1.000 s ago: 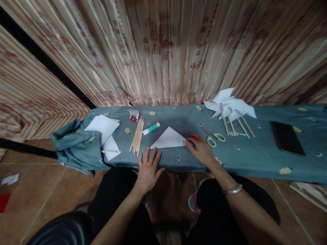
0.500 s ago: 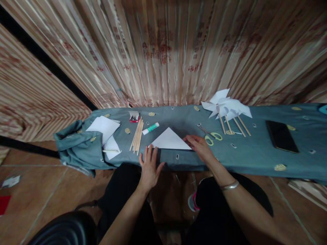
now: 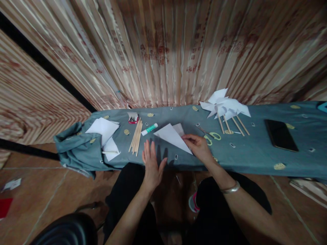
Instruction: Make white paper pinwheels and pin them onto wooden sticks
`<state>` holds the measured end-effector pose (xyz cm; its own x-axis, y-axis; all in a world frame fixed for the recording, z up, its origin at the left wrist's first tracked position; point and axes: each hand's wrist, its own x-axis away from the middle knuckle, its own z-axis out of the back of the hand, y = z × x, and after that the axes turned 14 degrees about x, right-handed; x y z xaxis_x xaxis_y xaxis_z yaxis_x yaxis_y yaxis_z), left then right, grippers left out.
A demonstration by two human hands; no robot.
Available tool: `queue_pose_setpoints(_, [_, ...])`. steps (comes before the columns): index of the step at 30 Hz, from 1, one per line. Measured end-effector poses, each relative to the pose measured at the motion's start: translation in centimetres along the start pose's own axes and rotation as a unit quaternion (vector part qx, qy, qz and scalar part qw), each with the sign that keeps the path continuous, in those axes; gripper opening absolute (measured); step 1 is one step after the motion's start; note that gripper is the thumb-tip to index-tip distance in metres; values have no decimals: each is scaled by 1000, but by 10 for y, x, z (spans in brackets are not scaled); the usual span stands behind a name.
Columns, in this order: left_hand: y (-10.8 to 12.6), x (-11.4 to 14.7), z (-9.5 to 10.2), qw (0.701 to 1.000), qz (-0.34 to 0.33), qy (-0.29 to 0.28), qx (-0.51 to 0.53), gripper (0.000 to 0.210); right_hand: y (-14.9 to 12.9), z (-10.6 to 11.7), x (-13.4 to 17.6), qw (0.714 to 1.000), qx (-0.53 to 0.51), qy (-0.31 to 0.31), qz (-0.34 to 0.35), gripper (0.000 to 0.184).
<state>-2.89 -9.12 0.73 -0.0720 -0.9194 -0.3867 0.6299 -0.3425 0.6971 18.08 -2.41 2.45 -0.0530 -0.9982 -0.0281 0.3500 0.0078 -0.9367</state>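
Note:
A sheet of white paper (image 3: 172,137), folded into a triangle and partly opened at its back layer, lies turned at an angle on the cloth-covered table. My right hand (image 3: 199,146) pinches its right side between thumb and fingers. My left hand (image 3: 152,163) is raised off the paper near the table's front edge, fingers stretched and thumb apart, holding nothing. Just beyond the left fingertips lies a glue stick (image 3: 149,129). A bundle of wooden sticks (image 3: 136,137) rests to its left. Green-handled scissors (image 3: 214,136) lie right beside my right hand.
Several paper pinwheels (image 3: 224,103) on sticks lie at the back right, with a dark tablet or phone (image 3: 281,135) farther right. A small red box (image 3: 133,118) of metal bits stands behind the sticks. White paper pieces (image 3: 102,130) lie at the left. A pleated curtain (image 3: 163,51) hangs behind.
The folded paper has been turned, and its back layer now shows apart from the front one. My left hand has come off the paper. My right hand still grips its right side.

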Motion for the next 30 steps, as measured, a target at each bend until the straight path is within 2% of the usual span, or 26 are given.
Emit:
queue_pose_setpoints(2, [18,-7,1,996,-84,-4,-17,77,-4,9,4,992,86,64,62,23])
queue_pose_setpoints(4, [34,-16,-1,985,-165,-13,-48,77,-6,13,10,968,185,97,138,27])
queue_pose_setpoints(7, [45,-26,-10,969,-221,-33,-107,68,-5,9,18,941,258,69,207,35])
queue_pose_setpoints(12, [28,-39,-11,958,-226,-66,-164,56,0,2,29,928,287,18,237,37])
queue_pose_setpoints(16, [7,-50,0,959,-228,-65,-154,29,3,8,33,925,305,1,227,33])
queue_pose_setpoints(20, [-8,-57,4,961,-230,-88,-126,16,10,12,37,914,332,-18,232,32])
queue_pose_setpoints(22, [-13,-56,3,961,-233,-101,-112,15,14,14,37,896,372,-7,242,35])
queue_pose_setpoints(26, [-20,-41,5,960,-236,-128,-84,16,16,18,36,842,459,23,282,51])
queue_pose_setpoints(28, [-22,-32,9,960,-230,-144,-71,17,16,20,36,823,482,23,300,48])
queue_pose_setpoints(30, [-25,-25,13,962,-216,-156,-61,18,18,22,37,814,491,8,312,36])
